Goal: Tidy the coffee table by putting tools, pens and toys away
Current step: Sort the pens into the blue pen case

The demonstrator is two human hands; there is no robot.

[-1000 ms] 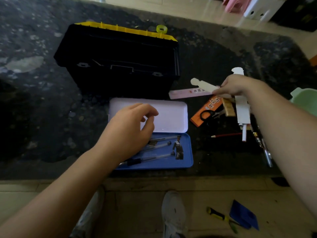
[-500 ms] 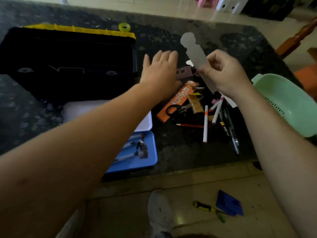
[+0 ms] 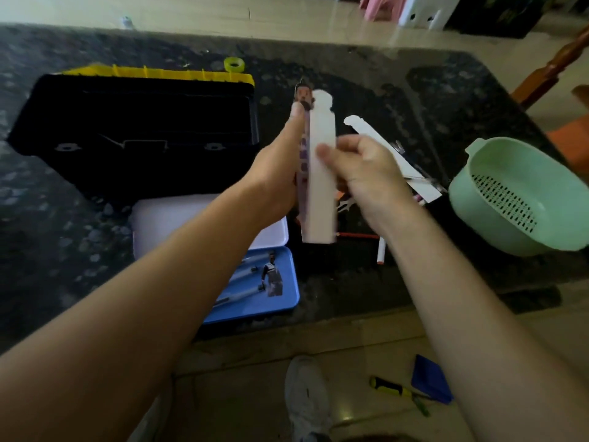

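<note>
Both hands are raised over the dark coffee table [image 3: 366,90]. My right hand [image 3: 366,167] pinches a long white figure-shaped card [image 3: 322,186], held upright with its blank back toward me. My left hand [image 3: 277,173] holds a second, printed card [image 3: 303,148] edge-on beside it, the thumb running up to the printed head. A third white card [image 3: 376,135] lies on the table behind my right hand, over a pile of pens [image 3: 381,253] that is mostly hidden. An open blue pencil case [image 3: 277,301] with pens in it lies near the front edge.
An open black toolbox [image 3: 143,129] with a yellow lid edge stands at the back left, a green tape roll [image 3: 234,64] behind it. A pale green colander [image 3: 522,199] sits at the right. On the floor lie a yellow-handled tool [image 3: 398,392] and a blue pad [image 3: 430,382].
My left hand has picked up the printed card from the pile and brought it beside the white card. My right hand turned its card upright and moved it left.
</note>
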